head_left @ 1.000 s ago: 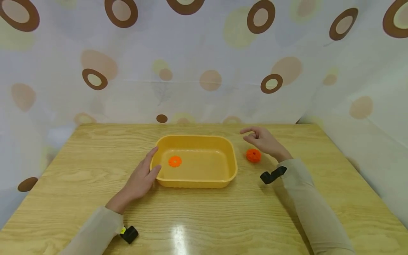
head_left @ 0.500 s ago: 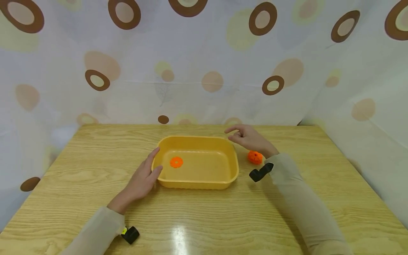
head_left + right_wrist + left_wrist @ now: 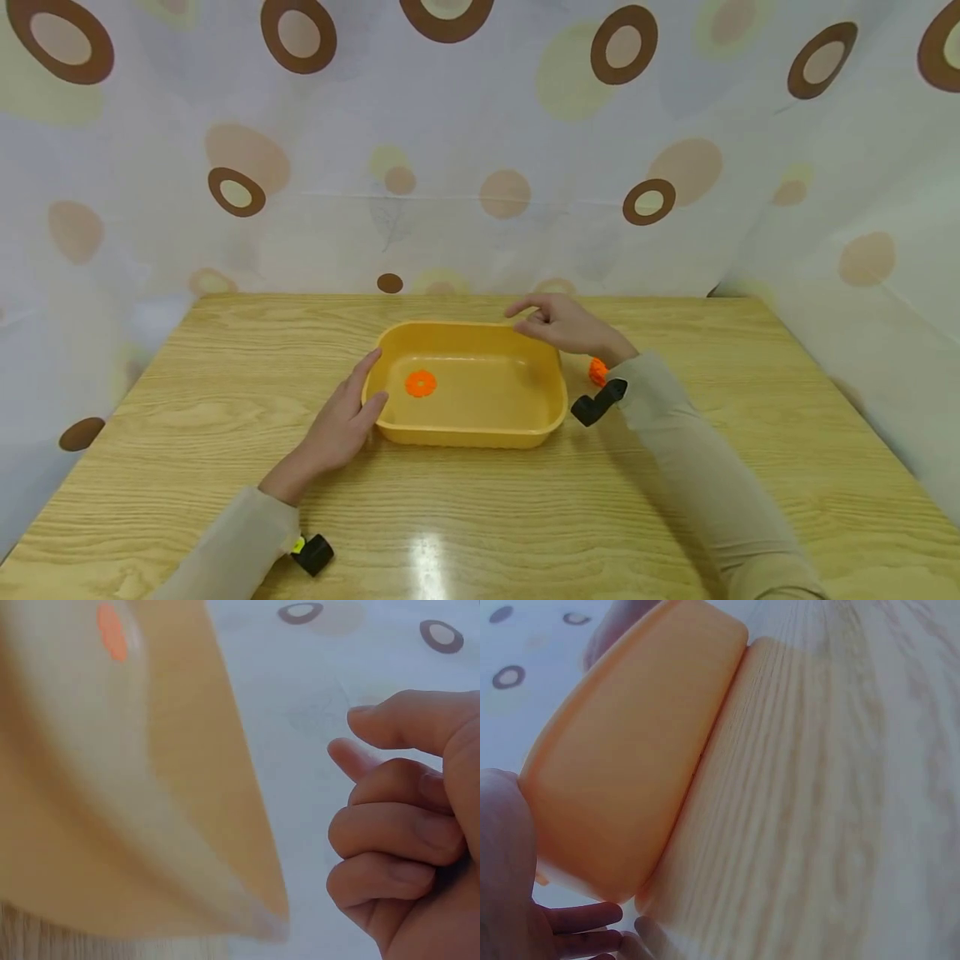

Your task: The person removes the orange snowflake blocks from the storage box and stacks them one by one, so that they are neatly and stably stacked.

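Note:
A yellow rectangular plastic tray point(image 3: 480, 392) stands on the wooden table. Inside it, towards the left, lies a flat orange flower-shaped disc point(image 3: 421, 383) with a centre hole. My left hand point(image 3: 337, 421) rests against the tray's left end, fingers mostly straight and thumb over the rim. The left wrist view has the tray's outer wall point(image 3: 622, 750) beside that hand. Over the tray's far right corner is my right hand point(image 3: 566, 323), three fingers curled inward, index finger and thumb apart. Nothing shows between them in the right wrist view. An orange ridged round piece point(image 3: 597, 372) is partly hidden behind the right wrist.
The wooden table point(image 3: 465, 517) reaches back to a white curtain point(image 3: 450, 242) with brown and beige spots, which also hangs along the right side. Each wrist carries a black camera; the right one hangs close beside the tray's right end.
My right hand has moved left, from beyond the orange round piece to above the tray's far right corner. Its forearm now covers part of that piece. The left hand keeps its place on the tray.

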`<state>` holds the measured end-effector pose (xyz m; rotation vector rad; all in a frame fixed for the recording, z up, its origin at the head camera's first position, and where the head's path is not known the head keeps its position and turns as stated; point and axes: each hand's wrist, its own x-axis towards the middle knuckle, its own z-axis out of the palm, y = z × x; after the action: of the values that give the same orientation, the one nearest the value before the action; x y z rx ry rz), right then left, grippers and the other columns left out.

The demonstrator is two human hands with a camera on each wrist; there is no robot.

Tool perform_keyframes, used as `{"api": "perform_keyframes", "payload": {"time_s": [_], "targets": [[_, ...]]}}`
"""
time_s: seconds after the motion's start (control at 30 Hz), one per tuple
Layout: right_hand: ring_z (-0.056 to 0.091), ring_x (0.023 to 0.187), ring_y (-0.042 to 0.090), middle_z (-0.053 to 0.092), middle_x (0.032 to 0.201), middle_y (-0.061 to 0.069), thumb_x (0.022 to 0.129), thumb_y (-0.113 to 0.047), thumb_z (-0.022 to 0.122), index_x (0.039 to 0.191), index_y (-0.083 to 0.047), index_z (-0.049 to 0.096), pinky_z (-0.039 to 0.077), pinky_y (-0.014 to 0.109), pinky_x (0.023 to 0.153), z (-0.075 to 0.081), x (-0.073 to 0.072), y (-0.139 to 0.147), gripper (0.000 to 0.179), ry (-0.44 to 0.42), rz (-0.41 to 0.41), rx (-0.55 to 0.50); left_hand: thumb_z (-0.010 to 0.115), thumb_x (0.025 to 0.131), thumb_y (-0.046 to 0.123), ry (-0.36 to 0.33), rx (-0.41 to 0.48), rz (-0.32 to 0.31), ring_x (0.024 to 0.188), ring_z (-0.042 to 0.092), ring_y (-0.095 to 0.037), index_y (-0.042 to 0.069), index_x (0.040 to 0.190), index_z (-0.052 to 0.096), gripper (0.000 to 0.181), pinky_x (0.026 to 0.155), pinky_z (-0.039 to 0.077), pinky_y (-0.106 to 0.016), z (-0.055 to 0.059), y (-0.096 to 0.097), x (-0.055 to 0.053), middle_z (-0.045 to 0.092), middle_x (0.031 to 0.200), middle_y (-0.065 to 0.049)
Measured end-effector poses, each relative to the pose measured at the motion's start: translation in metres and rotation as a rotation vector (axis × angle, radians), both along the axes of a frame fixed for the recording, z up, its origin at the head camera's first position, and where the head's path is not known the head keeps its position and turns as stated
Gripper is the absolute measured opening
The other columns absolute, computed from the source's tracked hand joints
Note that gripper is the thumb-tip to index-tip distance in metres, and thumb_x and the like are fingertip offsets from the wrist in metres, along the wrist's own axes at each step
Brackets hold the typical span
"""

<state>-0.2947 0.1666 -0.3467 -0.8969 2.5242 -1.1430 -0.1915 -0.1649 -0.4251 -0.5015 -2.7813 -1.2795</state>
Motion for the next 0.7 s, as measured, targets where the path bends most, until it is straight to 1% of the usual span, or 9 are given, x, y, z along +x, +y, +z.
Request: {"api": "perform_keyframes", "payload": {"time_s": [0.07,0.2,0.3,0.4,0.5,0.7], "targets": [[0.022,0.044,0.008,0.028,0.051,-0.005,0.099,-0.013,0.053,0.123,0.002,0.059,0.03,0.024,0.052,0.002,0.0,-0.003,0.029,-0.003,0.017,-0.004,0.041,0.103,0.021,-0.004,-0.002,0.002,0.137,0.032,-0.045,0.009,0.154,0.018,0.057,0.111,0.026,-0.062,0.0,0.0,0.0,0.027,0.154,-0.025],[0.021,0.043,0.008,0.027,0.051,-0.006,0.098,-0.01,0.053,0.123,0.001,0.059,0.034,0.025,0.055,0.005,0.0,-0.008,0.028,0.004,0.057,0.002,0.041,0.103,0.02,-0.001,-0.005,0.002,0.137,0.033,-0.045,0.009,0.154,0.017,0.057,0.111,0.026,-0.061,-0.001,0.0,0.0,0.028,0.154,-0.025],[0.021,0.044,0.008,0.027,0.052,-0.006,0.097,-0.008,0.054,0.123,0.001,0.059,0.039,0.026,0.061,0.007,-0.002,-0.013,0.028,0.008,0.078,0.011,0.041,0.103,0.02,0.006,-0.009,0.0,0.137,0.033,-0.045,0.008,0.153,0.018,0.057,0.111,0.026,-0.061,-0.001,0.0,0.0,0.028,0.154,-0.025],[0.022,0.045,0.008,0.027,0.053,-0.006,0.097,-0.008,0.056,0.124,0.001,0.059,0.042,0.027,0.068,0.009,-0.004,-0.019,0.029,0.015,0.097,0.028,0.041,0.103,0.02,0.007,-0.011,0.001,0.137,0.034,-0.045,0.008,0.153,0.018,0.057,0.111,0.027,-0.061,-0.001,0.0,0.0,0.029,0.153,-0.025],[0.023,0.045,0.009,0.028,0.053,-0.006,0.096,-0.009,0.056,0.124,0.0,0.059,0.042,0.029,0.071,0.01,-0.005,-0.026,0.03,0.02,0.112,0.043,0.041,0.103,0.021,0.001,-0.011,0.002,0.136,0.033,-0.046,0.008,0.153,0.018,0.057,0.11,0.027,-0.062,0.0,0.0,0.0,0.029,0.153,-0.025],[0.023,0.046,0.01,0.028,0.053,-0.006,0.096,-0.009,0.056,0.125,0.0,0.059,0.041,0.03,0.072,0.008,-0.008,-0.04,0.03,0.049,0.143,0.068,0.04,0.103,0.022,-0.01,-0.019,0.01,0.137,0.033,-0.046,0.01,0.154,0.017,0.057,0.11,0.027,-0.062,0.001,0.0,0.001,0.028,0.154,-0.024]]}}
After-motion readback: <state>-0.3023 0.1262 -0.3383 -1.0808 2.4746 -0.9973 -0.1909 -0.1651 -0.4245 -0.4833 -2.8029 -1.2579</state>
